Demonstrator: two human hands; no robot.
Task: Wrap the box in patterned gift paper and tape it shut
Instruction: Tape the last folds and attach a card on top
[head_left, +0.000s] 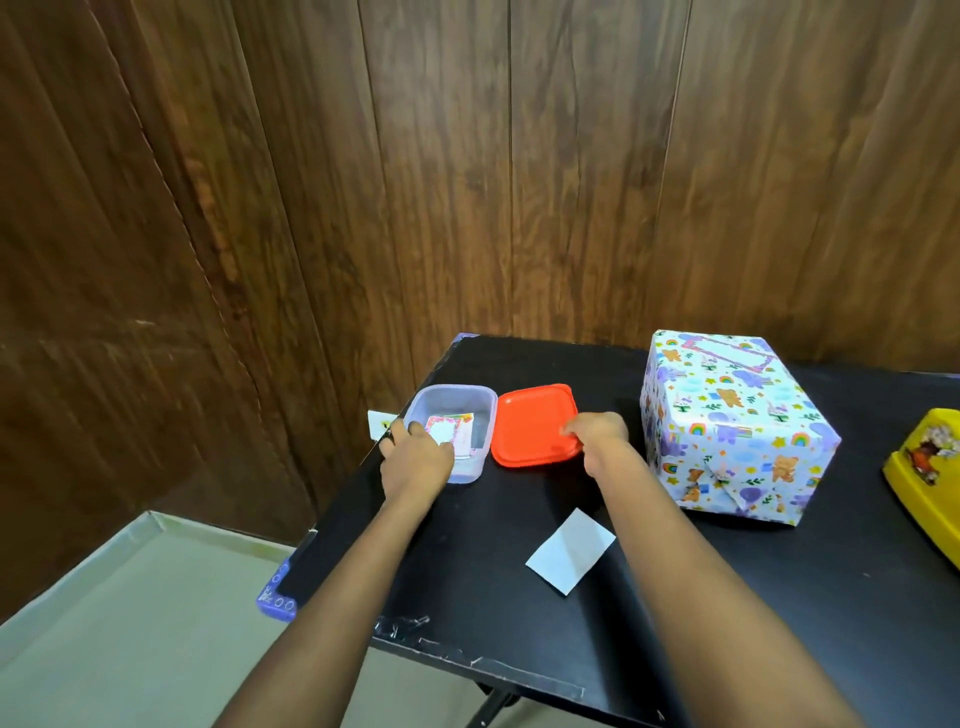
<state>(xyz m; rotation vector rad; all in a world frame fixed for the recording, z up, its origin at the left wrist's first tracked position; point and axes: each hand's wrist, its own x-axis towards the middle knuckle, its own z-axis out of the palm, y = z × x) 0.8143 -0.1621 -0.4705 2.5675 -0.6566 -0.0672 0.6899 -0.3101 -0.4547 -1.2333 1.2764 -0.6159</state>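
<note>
Nearest us a white slip (570, 551) lies on the desk (467, 577), just short of our right grip (597, 432); our left grip (415, 457) curls over the near rim of the clear tub (451, 402); the right pinches the edge of the orange lid (530, 423); the wrapped box (727, 421) stands right of it, apart.

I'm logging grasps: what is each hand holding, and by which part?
The left hand grips the clear plastic tub by its near left corner; the right hand pinches the square red plastic lid by its right edge.

Left hand (415, 460) grips the clear tub (470, 396); at its 3 o'clock right hand (597, 434) pinches the red lid (530, 423), wrapped box (727, 426) beyond.
</note>
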